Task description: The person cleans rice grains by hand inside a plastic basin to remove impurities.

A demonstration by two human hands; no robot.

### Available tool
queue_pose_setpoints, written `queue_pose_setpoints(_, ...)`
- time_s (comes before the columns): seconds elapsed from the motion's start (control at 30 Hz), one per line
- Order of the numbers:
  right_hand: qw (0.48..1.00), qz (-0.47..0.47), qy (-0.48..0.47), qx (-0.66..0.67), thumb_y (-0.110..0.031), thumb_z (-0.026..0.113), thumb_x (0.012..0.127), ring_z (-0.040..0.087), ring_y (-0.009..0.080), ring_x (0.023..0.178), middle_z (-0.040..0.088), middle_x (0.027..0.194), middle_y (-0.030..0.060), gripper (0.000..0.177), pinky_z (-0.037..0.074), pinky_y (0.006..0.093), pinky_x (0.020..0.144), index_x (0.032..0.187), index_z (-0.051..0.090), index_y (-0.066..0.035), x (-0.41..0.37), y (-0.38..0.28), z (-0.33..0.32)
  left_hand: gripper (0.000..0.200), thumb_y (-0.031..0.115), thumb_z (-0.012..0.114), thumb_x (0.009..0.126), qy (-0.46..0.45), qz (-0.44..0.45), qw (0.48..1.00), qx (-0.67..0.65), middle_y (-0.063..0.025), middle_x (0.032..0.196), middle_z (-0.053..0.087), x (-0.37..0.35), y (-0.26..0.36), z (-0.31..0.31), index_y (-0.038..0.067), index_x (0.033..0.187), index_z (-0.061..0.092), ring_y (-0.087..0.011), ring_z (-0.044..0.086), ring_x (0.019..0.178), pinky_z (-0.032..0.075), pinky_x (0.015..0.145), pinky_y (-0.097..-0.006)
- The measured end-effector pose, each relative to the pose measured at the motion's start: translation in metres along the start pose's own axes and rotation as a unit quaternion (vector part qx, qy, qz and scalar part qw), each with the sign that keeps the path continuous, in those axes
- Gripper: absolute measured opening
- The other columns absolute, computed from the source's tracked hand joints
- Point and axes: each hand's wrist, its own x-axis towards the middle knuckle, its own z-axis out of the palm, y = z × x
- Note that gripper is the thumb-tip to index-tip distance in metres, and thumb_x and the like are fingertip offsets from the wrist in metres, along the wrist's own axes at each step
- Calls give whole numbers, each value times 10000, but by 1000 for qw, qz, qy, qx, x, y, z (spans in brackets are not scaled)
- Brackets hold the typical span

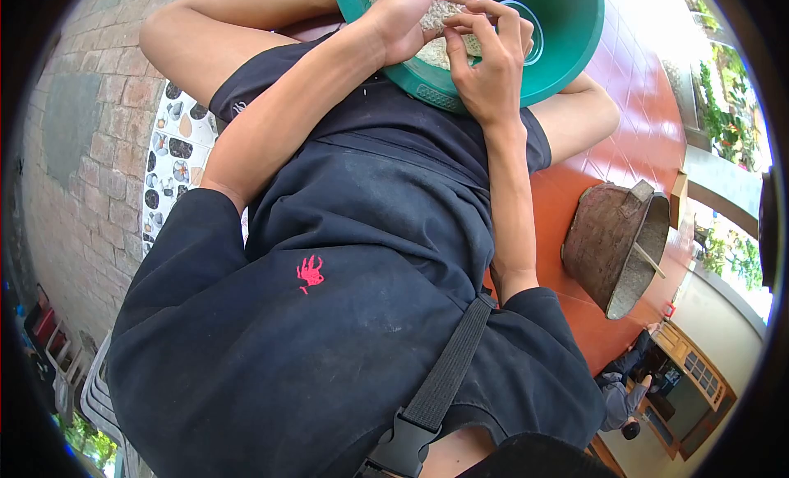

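Holding rice [437,19] over green basin [569,36]: left hand [403,22] cupped, right hand [491,71] pinching some.

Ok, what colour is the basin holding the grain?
Teal green, inside and out. The basin shows clearly in the head view.

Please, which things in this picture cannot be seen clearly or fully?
Head view:
- Green basin: far part cut off by the top edge.
- Grain: mostly covered by the left hand and right hand; what they pinch is hidden.
- Rusty bucket: its inside is mostly hidden by its own wall.
- Person at lower right: too small and warped by the lens.
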Motion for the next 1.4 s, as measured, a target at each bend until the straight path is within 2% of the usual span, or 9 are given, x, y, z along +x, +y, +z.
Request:
queue_pose_setpoints(0.23,997,-8,-58,-48,-152,765,857,498,253,1124,603,1212,21,142,368,410,949,994,761,-112,-1,0,0,376,301,402,1083,42,-4,999,6,-114,967,679,-5,-1,4,2,1072,630,-217,650,859,528,782,-354)
queue_pose_setpoints(0.3,997,-9,-57,-46,-154,764,861,498,253,1125,603,1211,21,142,368,410,948,995,764,-107,-1,-1,0,362,313,423,1078,-42,107,990,80,-100,962,664,-15,-3,0,13,1071,624,-202,636,854,515,771,-350)
queue_pose_setpoints(0.4,997,-11,-52,-52,-155,765,865,501,250,1122,609,1199,21,139,370,414,943,992,767,-100,-1,-2,0,345,314,437,1075,64,-5,997,48,-97,966,655,-6,1,6,22,1070,622,-195,626,847,506,755,-344)
queue_pose_setpoints(0.63,999,-6,-6,-41,-105,722,893,523,254,1083,637,1124,33,78,386,395,917,964,746,-81,-1,4,5,345,315,432,1079,89,9,996,18,-104,998,650,-13,1,14,17,1101,606,-196,637,888,532,819,-336)
queue_pose_setpoints(0.73,999,-6,0,-41,-93,706,906,527,259,1072,636,1109,41,66,391,392,909,964,728,-75,-1,3,5,359,310,422,1084,-28,131,988,81,-123,1041,647,-14,-4,3,0,1121,597,-204,647,936,548,847,-346)
queue_pose_setpoints(0.8,999,-6,-3,-40,-89,699,912,527,262,1068,635,1104,47,61,392,391,907,968,716,-72,0,1,3,373,299,411,1088,38,-4,999,16,-147,1074,652,-5,1,7,-23,1134,593,-218,652,960,558,870,-359)
queue_pose_setpoints(1.0,995,9,95,-4,-63,621,975,544,296,1018,621,1055,105,43,405,410,884,997,623,-26,3,5,1,439,292,379,1096,57,-21,998,-13,-189,1023,687,-7,5,12,-89,1147,590,-313,722,942,609,882,-378)
queue_pose_setpoints(1.17,956,179,221,-73,-94,597,1022,568,307,951,610,981,115,82,410,432,877,1015,592,-12,-2,15,-4,467,302,373,1100,53,-18,998,-1,-202,1000,699,-7,5,11,-101,1139,605,-343,735,949,621,868,-383)
queue_pose_setpoints(1.4,965,183,185,-36,-97,647,1004,590,305,885,622,937,125,137,464,421,778,934,615,16,2,7,-8,475,302,363,1103,49,-31,998,-1,-207,998,710,-5,5,9,-94,1113,624,-342,736,963,616,876,-383)
